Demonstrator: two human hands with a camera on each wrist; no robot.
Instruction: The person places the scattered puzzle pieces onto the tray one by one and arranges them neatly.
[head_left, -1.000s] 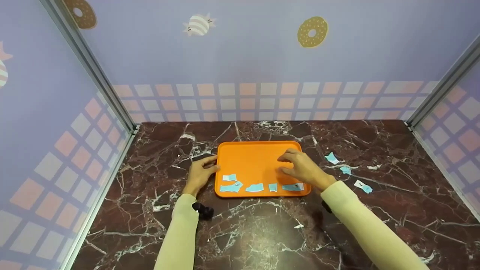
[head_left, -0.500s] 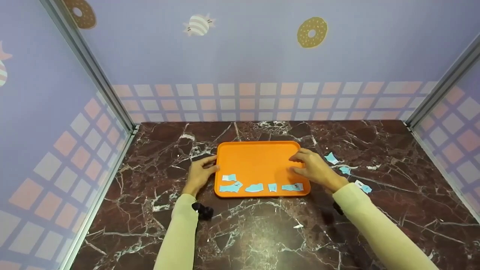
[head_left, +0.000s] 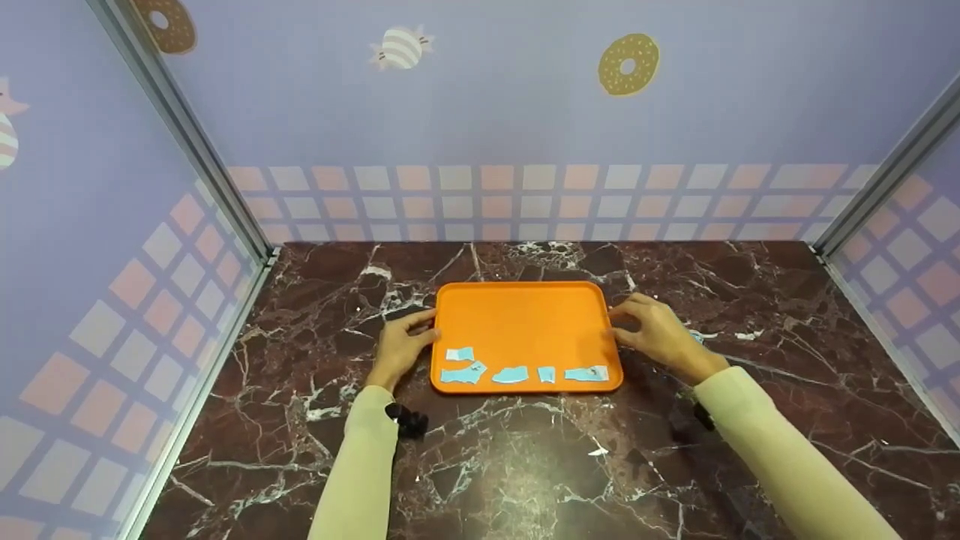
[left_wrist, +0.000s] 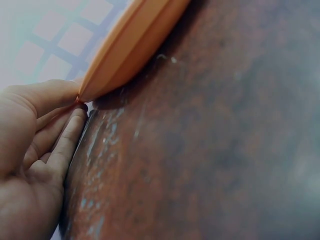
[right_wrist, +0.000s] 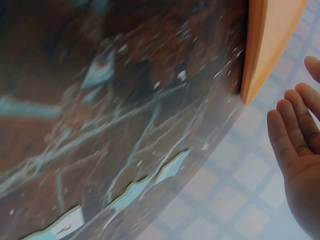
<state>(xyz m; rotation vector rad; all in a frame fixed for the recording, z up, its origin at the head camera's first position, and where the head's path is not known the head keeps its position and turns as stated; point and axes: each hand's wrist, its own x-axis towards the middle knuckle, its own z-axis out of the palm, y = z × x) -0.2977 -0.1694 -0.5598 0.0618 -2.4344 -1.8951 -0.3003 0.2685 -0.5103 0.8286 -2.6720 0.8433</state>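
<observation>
An orange tray (head_left: 525, 322) lies on the dark marbled table. Torn blue-and-white paper pieces (head_left: 511, 374) form a row along its near edge, with one more piece (head_left: 460, 353) above the row's left end. My left hand (head_left: 401, 349) pinches the tray's left rim; in the left wrist view, that hand (left_wrist: 37, 145) has its thumb and fingers at the orange rim. At the right rim is my right hand (head_left: 660, 337), fingers loosely bent and holding nothing. The right wrist view shows this hand (right_wrist: 305, 145) with fingers relaxed beside the tray; contact with the rim cannot be told.
Loose torn paper pieces (right_wrist: 127, 194) lie on the table right of the tray, mostly hidden behind my right hand in the head view. A small white scrap (head_left: 598, 451) is in front of the tray. Patterned walls (head_left: 525, 112) enclose the table's back and sides.
My right hand has moved right, from above the tray's right part to its right rim, now covering the loose pieces there. The left hand stays at the left rim.
</observation>
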